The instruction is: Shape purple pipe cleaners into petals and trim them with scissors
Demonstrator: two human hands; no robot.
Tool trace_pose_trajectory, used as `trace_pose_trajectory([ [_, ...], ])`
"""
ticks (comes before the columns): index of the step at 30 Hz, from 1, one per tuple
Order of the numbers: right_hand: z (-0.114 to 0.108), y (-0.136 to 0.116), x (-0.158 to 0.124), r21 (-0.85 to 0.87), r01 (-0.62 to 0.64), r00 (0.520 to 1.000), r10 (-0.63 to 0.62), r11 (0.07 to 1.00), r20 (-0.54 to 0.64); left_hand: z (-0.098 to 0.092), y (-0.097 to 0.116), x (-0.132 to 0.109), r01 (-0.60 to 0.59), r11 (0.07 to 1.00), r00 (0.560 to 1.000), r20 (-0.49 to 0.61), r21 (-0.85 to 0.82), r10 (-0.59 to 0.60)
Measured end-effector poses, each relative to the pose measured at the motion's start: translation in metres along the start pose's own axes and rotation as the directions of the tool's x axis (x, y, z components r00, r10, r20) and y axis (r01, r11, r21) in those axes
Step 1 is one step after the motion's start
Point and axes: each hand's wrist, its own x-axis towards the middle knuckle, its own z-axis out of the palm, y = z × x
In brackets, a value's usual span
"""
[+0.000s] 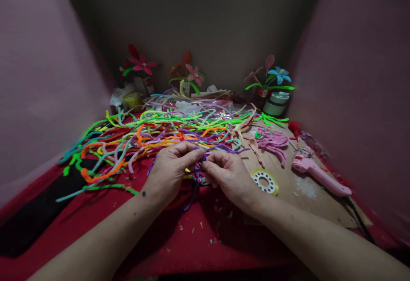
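Both hands meet over the red cloth, with purple pipe cleaners (203, 158) pinched between the fingertips. My left hand (169, 168) is closed on them from the left, thumb on top. From the right, my right hand (226, 170) pinches the same purple strands, its fingers curled. Some purple ends hang below the fingers, and others stick out past the left hand. Beneath the hands lies a tool with a little metal and yellow showing, mostly hidden. Just beyond them spreads a large heap of multicoloured pipe cleaners (160, 133).
A cardboard sheet (288, 195) at right carries a pink glue gun (320, 174) with a black cord, a tape roll (264, 182) and pink pipe cleaner pieces (273, 142). Pipe cleaner flowers (279, 76) stand along the back beside a lidded jar (276, 103). A black strip (38, 212) lies left.
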Motion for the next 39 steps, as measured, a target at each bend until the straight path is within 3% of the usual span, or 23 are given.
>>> trace_pose_trajectory([
  [2, 0.0, 0.0, 0.0, 0.04, -0.02, 1.0, 0.02, 0.999, 0.014, -0.002, 0.004, -0.001, -0.017, 0.996, 0.999, 0.037, 0.083, 0.014],
  [5, 0.001, -0.001, 0.0, 0.138, -0.074, 0.993, 0.061, 0.988, 0.096, -0.003, 0.006, -0.003, 0.014, 0.998, 0.998, 0.067, 0.058, -0.018],
  [9, 0.003, 0.0, 0.0, 0.244, -0.199, 0.974, 0.163, 0.949, 0.16, 0.0, 0.004, -0.005, 0.004, 0.999, 1.0, -0.03, 0.037, -0.003],
  [12, 0.006, 0.002, 0.0, 0.293, -0.258, 0.963, 0.22, 0.921, 0.156, 0.004, 0.0, -0.004, 0.071, 0.994, 0.995, -0.065, -0.084, -0.076],
  [16, 0.006, 0.005, -0.002, 0.309, -0.231, 0.971, 0.197, 0.923, 0.139, 0.001, -0.006, 0.003, 0.138, 0.967, 0.99, 0.031, -0.214, -0.135],
  [19, 0.005, 0.005, -0.002, 0.3, -0.224, 0.973, 0.192, 0.927, 0.131, -0.005, -0.009, 0.008, 0.136, 0.973, 0.985, 0.127, -0.188, -0.113],
  [31, 0.002, 0.004, 0.0, 0.323, -0.233, 0.968, 0.187, 0.917, 0.168, -0.006, -0.005, 0.003, 0.115, 0.993, 0.989, 0.096, -0.031, -0.112],
  [39, 0.001, 0.007, 0.002, 0.368, -0.194, 0.976, 0.14, 0.909, 0.166, -0.012, -0.003, 0.004, 0.131, 0.991, 0.977, 0.168, 0.003, -0.13],
])
